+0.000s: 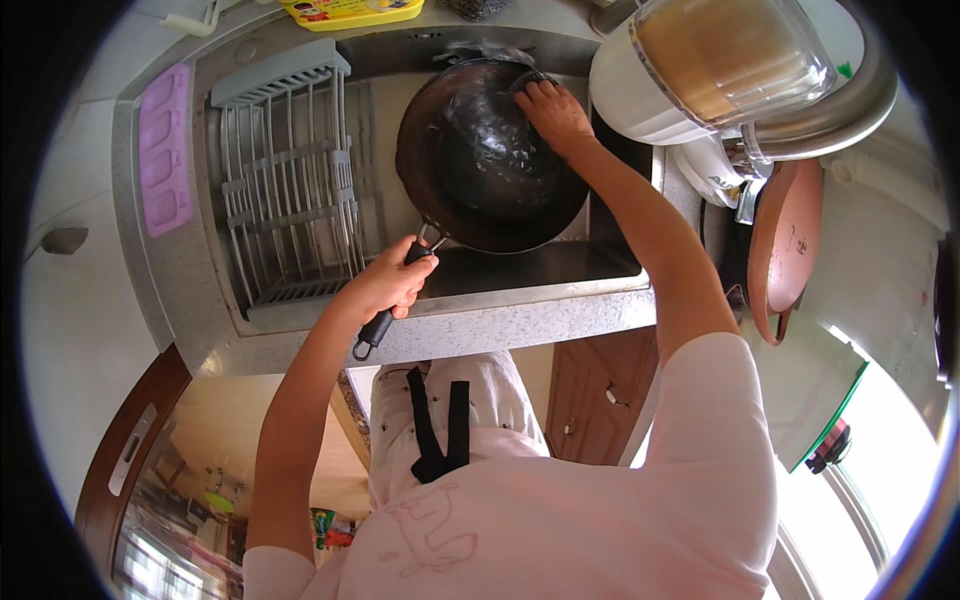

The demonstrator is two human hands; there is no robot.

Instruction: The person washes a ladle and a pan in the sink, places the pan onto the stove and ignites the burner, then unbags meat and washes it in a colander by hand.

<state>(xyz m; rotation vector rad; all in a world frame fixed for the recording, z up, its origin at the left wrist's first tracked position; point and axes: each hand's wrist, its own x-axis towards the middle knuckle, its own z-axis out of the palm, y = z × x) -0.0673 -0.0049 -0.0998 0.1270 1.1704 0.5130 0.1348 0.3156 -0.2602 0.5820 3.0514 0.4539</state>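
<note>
A dark wok (487,165) sits tilted in the stainless steel sink (382,112), wet and shiny inside. My left hand (397,277) grips its black handle (375,328), which reaches over the sink's front edge. At the wok's far right side, my right hand (555,112) presses a dark mesh scourer (531,78) against the inner wall. Fingers cover much of that scourer, so its full shape is hidden. Water appears to splash near the wok's far rim.
A metal drain rack (289,172) fills the sink's left side. The tap's water filter (720,60) overhangs the right rear corner. A purple moulded tray (165,150) lies left, a yellow container (352,11) behind. A pinkish pan (784,240) stands upright at right.
</note>
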